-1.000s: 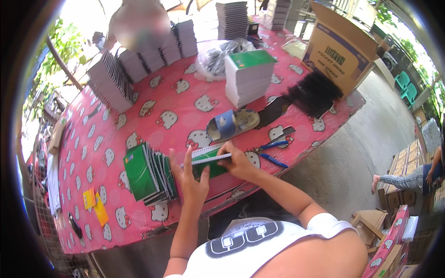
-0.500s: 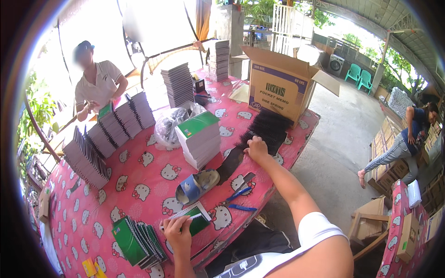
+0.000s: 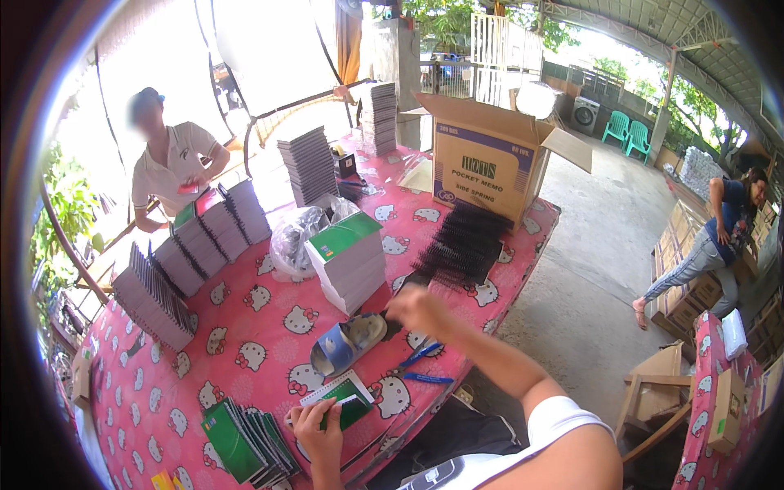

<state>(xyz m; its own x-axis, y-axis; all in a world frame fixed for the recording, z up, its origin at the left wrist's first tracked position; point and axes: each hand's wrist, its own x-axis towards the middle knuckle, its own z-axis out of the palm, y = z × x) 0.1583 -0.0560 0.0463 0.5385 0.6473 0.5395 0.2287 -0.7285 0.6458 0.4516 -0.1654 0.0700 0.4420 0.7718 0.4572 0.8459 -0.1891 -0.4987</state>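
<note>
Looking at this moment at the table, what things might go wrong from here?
The left hand alone pins the small green notepad close to the table's front edge, so it might slide off. The right hand is blurred with motion above the slipper and the blue-handled pliers, and could knock them. The pile of black spiral wires lies loose by the table's side and may tangle or spill.

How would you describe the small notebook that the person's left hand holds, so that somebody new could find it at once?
Start at the pink cartoon-cat tablecloth and go to its near edge, where the left hand rests. Under its fingers lies a small green notebook, just right of the fanned stack of green notebooks. It lies alone, with a white page edge showing, and it is the only one being held.
</note>
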